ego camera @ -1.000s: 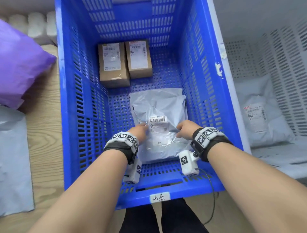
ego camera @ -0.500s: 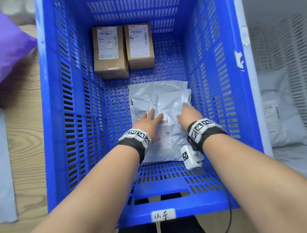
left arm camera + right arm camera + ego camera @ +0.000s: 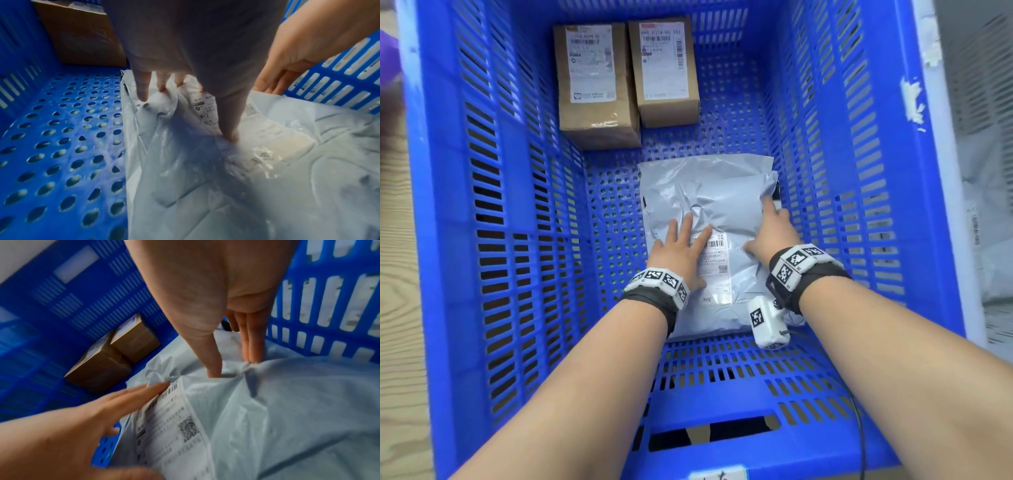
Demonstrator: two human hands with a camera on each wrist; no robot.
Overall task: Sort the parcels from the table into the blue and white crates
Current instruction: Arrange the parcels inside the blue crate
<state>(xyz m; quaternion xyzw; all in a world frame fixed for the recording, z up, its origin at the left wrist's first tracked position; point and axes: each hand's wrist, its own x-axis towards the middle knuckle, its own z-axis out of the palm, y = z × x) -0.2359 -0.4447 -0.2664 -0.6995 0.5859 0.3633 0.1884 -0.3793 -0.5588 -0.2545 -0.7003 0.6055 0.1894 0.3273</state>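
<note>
Your left hand (image 3: 677, 251) lies flat with fingers straight and spread on the grey parcel (image 3: 717, 205), partly over its white label (image 3: 714, 267). Your right hand (image 3: 774, 233) is flat too, fingers extended and pressing the parcel's right side; neither hand grasps anything. The parcel rests on the floor of the blue crate (image 3: 517, 205), near the front. The head view alone shows the two cardboard boxes (image 3: 599, 85) side by side at the far end. The right wrist view shows fingertips (image 3: 254, 356) denting the plastic, though blur probably hides detail.
</note>
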